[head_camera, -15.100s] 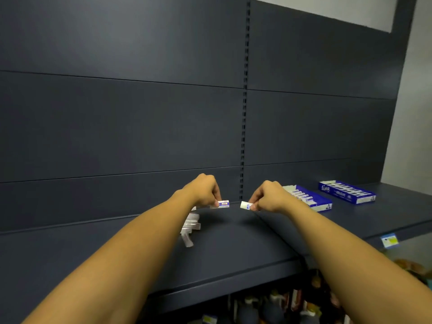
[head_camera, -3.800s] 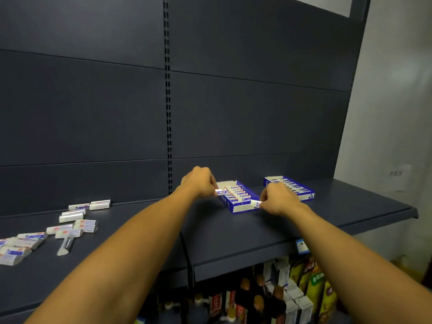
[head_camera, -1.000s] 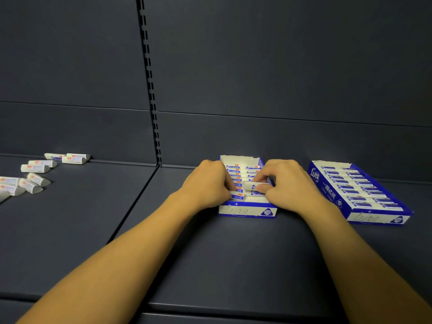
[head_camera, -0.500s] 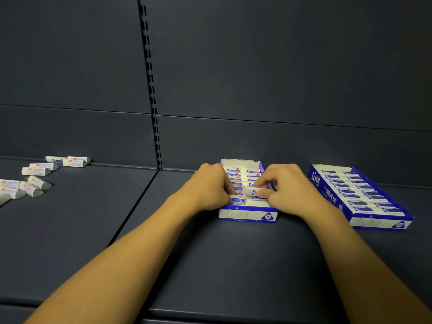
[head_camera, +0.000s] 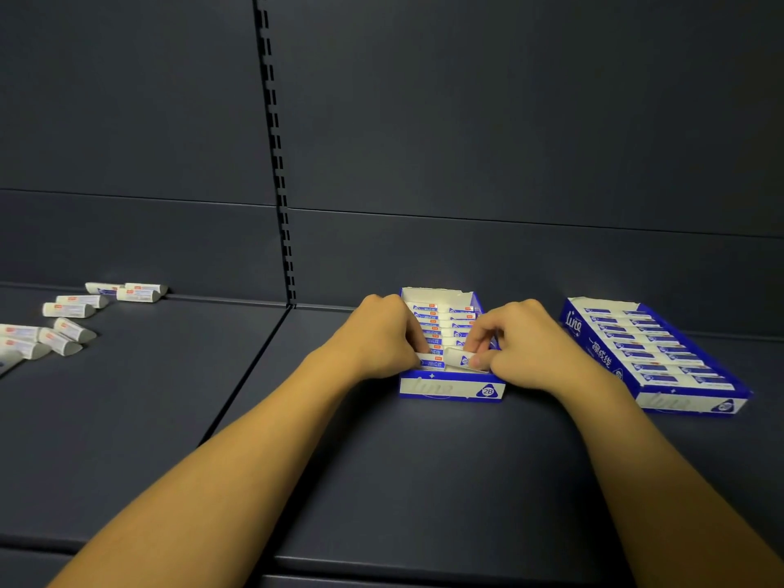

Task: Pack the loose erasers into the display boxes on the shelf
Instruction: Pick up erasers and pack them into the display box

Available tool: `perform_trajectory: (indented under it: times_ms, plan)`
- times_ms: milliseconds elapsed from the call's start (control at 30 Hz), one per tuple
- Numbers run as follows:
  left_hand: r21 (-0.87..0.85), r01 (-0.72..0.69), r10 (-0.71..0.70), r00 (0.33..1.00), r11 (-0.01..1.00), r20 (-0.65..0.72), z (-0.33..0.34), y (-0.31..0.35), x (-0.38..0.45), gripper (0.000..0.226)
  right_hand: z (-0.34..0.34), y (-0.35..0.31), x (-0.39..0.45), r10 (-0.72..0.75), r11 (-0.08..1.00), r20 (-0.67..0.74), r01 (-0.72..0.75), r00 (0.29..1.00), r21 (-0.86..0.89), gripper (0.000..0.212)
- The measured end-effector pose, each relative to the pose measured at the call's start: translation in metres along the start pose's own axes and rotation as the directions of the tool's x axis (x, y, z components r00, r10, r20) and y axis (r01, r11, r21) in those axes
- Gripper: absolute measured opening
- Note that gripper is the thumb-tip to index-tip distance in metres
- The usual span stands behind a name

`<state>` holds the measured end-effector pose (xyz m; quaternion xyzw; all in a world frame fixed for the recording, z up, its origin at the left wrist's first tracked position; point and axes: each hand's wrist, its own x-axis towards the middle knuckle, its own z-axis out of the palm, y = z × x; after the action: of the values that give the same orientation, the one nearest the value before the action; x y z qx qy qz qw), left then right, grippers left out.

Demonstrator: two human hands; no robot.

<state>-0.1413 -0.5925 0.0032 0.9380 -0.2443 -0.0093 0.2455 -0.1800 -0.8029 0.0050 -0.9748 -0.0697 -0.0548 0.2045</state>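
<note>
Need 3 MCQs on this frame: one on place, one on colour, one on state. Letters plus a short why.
1. Where do the loose erasers lie relative to the box being filled?
A. To its left on the shelf
B. Stacked on top of it
C. Between the two boxes

2. What colour are the outer walls of the second display box?
A. Red
B. Blue
C. Green

3. What is the right hand doing?
A. Resting flat on the shelf
B. Hanging idle, off the shelf
C. Pinching an eraser at the front of the box

Answers:
1. A: the white erasers lie scattered far left, past the slotted upright.
2. B: its side panel is blue with white lettering.
3. C: thumb and fingers close on a white eraser over the front row; the left hand works the neighbouring column.
</note>
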Motion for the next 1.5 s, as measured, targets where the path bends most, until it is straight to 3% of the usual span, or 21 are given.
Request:
perform_trajectory:
  times_ms: [567,900,1100,1267,1500]
  plan:
    - [0.013,-0.008,0.008,1.0,1.0,0.004,0.0,-0.004,0.0,0.024,0.0,-0.007,0.003,0.06,0.995,0.038,-0.057,0.997,-0.077,0.024]
    - [-0.008,0.016,-0.016,1.0,1.0,-0.026,0.001,-0.002,-0.001,0.011,-0.001,-0.008,0.001,0.093,0.996,0.007,-0.093,0.996,-0.002,0.014]
    - [-0.189,0.068,-0.061,0.997,0.98,0.044,-0.008,0.004,-0.005,0.013,-0.011,-0.011,-0.003,0.095,0.994,0.032,-0.096,0.995,0.06,0.018]
    - [-0.225,0.083,-0.109,0.988,0.971,-0.107,-0.03,0.006,-0.016,0.005,-0.027,-0.012,-0.01,0.054,0.987,-0.179,-0.025,0.982,0.16,0.005]
    - [-0.123,0.155,-0.176,0.967,0.98,-0.182,-0.047,0.0,-0.051,0.011,-0.019,-0.042,-0.004,-0.059,0.991,-0.14,0.076,0.988,0.113,0.01]
